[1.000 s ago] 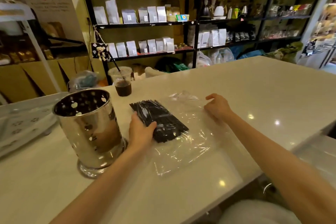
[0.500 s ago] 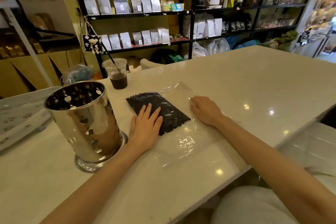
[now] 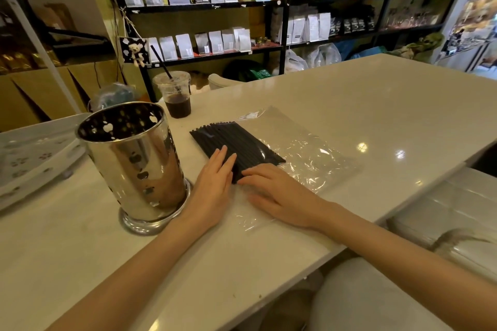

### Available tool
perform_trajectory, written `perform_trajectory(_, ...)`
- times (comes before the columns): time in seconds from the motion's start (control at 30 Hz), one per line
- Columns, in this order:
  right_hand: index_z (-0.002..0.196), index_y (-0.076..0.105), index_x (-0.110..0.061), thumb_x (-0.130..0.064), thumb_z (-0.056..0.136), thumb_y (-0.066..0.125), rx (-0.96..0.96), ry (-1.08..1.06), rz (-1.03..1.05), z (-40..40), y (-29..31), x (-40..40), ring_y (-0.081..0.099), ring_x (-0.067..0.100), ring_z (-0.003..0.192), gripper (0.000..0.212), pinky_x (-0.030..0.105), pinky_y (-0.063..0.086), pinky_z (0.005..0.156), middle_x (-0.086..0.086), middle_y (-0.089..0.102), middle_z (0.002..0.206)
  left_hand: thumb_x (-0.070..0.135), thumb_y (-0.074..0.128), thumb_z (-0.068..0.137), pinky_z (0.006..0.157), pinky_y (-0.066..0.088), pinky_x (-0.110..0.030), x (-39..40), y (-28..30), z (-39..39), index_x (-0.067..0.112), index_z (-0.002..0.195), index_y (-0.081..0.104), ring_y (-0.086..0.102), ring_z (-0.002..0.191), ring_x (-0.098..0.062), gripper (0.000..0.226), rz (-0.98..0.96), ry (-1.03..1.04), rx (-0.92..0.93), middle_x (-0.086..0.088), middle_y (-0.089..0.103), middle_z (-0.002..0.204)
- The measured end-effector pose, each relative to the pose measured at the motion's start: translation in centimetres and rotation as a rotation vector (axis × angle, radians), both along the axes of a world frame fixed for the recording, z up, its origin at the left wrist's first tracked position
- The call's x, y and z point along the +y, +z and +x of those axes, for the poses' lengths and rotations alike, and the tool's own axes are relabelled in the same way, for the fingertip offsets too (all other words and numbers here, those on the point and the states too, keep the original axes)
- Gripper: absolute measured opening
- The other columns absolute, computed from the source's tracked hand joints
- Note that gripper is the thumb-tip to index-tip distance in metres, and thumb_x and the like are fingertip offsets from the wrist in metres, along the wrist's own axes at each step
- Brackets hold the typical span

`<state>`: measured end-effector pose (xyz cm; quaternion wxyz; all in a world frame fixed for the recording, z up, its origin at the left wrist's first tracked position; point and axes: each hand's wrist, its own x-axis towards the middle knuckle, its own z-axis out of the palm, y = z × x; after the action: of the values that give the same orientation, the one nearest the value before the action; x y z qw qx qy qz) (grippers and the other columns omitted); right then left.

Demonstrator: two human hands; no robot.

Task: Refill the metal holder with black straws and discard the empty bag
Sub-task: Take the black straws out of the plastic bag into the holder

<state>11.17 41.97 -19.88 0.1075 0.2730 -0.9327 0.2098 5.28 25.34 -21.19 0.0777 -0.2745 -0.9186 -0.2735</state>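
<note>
Black straws (image 3: pixel 236 144) spread in a flat single layer inside a clear plastic bag (image 3: pixel 301 153), lying on the white counter (image 3: pixel 349 105) toward its left half, well back from the near edge. Bag flat and crinkled, mostly empty on its right side, straws packed against its left side and running diagonally from far-left to near-right.

Left hand (image 3: pixel 212 191) open, palm down, fingers (image 3: pixel 224 160) stretched forward and resting on the near end of the straw layer through the plastic. Right hand (image 3: pixel 282 193) likewise open and flat, palm down on the bag, fingertips (image 3: pixel 246 179) pointing left and touching the near-right corner of the straws, just beside the left hand's fingers. Neither hand gripping anything; both pressed on the bag.

Metal holder (image 3: pixel 134 166) upright on the counter to the left of the left hand, just beside the wrist, near the counter's left part. Shiny cylinder with punched cut-outs, standing on a round base, inside dark and no straws visible above its rim.

Plastic cup (image 3: pixel 176 95) with a dark drink and a black straw, lidded, standing near the far-left edge of the counter, beyond the holder and the bag. White tray (image 3: pixel 32 153) at the far left, beside the holder.
</note>
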Motion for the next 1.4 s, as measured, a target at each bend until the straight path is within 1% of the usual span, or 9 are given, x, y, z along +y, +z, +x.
perform_trajectory(0.07, 0.125, 0.056, -0.01, -0.015, 0.092, 0.052, -0.006, 0.006, 0.028, 0.3, -0.3, -0.1, 0.043, 0.025, 0.123, 0.033, 0.033, 0.031, 0.105, 0.013, 0.052, 0.132, 0.006, 0.039, 0.094, 0.109, -0.001, -0.019, -0.2, -0.6, 0.0, 0.01, 0.141, 0.019, 0.0, 0.142, -0.02, 0.051, -0.029, -0.054, 0.015, -0.009, 0.004, 0.154)
perform_trajectory(0.13, 0.125, 0.056, -0.011, -0.016, 0.094, 0.05, 0.03, 0.005, 0.093, 0.5, -0.4, -0.2, 0.043, 0.03, 0.124, 0.033, 0.037, 0.032, 0.106, 0.016, 0.05, 0.134, 0.003, 0.044, 0.091, 0.111, 0.002, -0.024, -0.4, -1.3, -0.2, 0.01, 0.141, 0.018, 0.001, 0.142, -0.022, 0.057, -0.077, -0.081, 0.038, -0.011, 0.004, 0.154)
perform_trajectory(0.23, 0.125, 0.057, -0.013, -0.017, 0.095, 0.045, 0.095, -0.014, 0.168, 0.7, -0.1, -0.5, 0.046, 0.033, 0.12, 0.033, 0.036, 0.031, 0.104, 0.018, 0.052, 0.133, 0.001, 0.046, 0.09, 0.115, 0.009, -0.032, -0.3, -1.8, -0.5, 0.009, 0.141, 0.021, 0.007, 0.142, -0.026, 0.057, -0.077, -0.068, 0.048, -0.015, 0.009, 0.153)
perform_trajectory(0.37, 0.123, 0.058, -0.012, -0.013, 0.095, 0.045, 0.11, -0.009, 0.228, 0.9, -0.1, -1.1, 0.048, 0.03, 0.115, 0.032, 0.034, 0.033, 0.098, 0.015, 0.056, 0.127, 0.0, 0.046, 0.09, 0.113, 0.011, -0.033, -0.1, -2.2, -0.7, 0.007, 0.139, 0.024, 0.011, 0.141, -0.03, 0.055, -0.087, -0.055, 0.071, -0.019, 0.016, 0.151)
perform_trajectory(0.6, 0.102, 0.067, -0.009, -0.013, 0.09, 0.054, -0.004, -0.089, 0.024, 0.7, 0.6, -1.8, 0.055, 0.024, 0.096, 0.018, 0.033, 0.043, 0.083, 0.009, 0.064, 0.103, 0.006, 0.04, 0.094, 0.114, 0.013, -0.035, -0.1, -2.4, -0.7, 0.012, 0.141, 0.023, 0.011, 0.141, -0.027, 0.051, -0.088, -0.038, 0.083, -0.015, 0.016, 0.152)
perform_trajectory(0.8, 0.093, 0.069, -0.011, -0.014, 0.088, 0.059, 0.056, -0.17, -0.127, 2.2, 1.4, -0.9, 0.059, 0.019, 0.083, 0.011, 0.031, 0.046, 0.072, 0.004, 0.07, 0.09, 0.013, 0.039, 0.095, 0.114, 0.014, -0.037, 0.0, -2.5, -0.7, 0.018, 0.142, 0.019, 0.007, 0.142, -0.024, 0.052, -0.123, 0.004, 0.066, -0.01, 0.013, 0.154)
perform_trajectory(1.1, 0.12, 0.06, -0.014, -0.019, 0.091, 0.052, -0.03, -0.17, 0.07, 1.5, 0.7, -2.1, 0.05, 0.025, 0.106, 0.03, 0.038, 0.041, 0.09, 0.008, 0.061, 0.116, 0.013, 0.036, 0.096, 0.113, 0.011, -0.034, -0.1, -1.7, -0.2, 0.015, 0.142, 0.02, 0.007, 0.142, -0.024, 0.049, -0.119, -0.018, 0.046, -0.012, 0.013, 0.154)
perform_trajectory(1.2, 0.115, 0.063, -0.015, -0.024, 0.092, 0.051, -0.009, -0.172, 0.105, 1.2, 0.6, -3.0, 0.051, 0.027, 0.099, 0.028, 0.042, 0.041, 0.087, 0.009, 0.062, 0.111, 0.012, 0.037, 0.095, 0.113, 0.011, -0.033, -0.1, -1.6, -0.2, 0.012, 0.141, 0.021, 0.008, 0.141, -0.027, 0.049, -0.119, -0.033, 0.052, -0.015, 0.015, 0.153)
perform_trajectory(1.4, 0.097, 0.071, -0.012, -0.019, 0.089, 0.056, 0.034, -0.182, 0.041, 1.2, 0.7, -3.0, 0.056, 0.027, 0.088, 0.018, 0.042, 0.044, 0.08, 0.009, 0.068, 0.095, 0.013, 0.035, 0.096, 0.113, 0.014, -0.035, -0.1, -1.7, -0.2, 0.01, 0.141, 0.023, 0.012, 0.141, -0.029, 0.046, -0.124, -0.031, 0.063, -0.018, 0.017, 0.152)
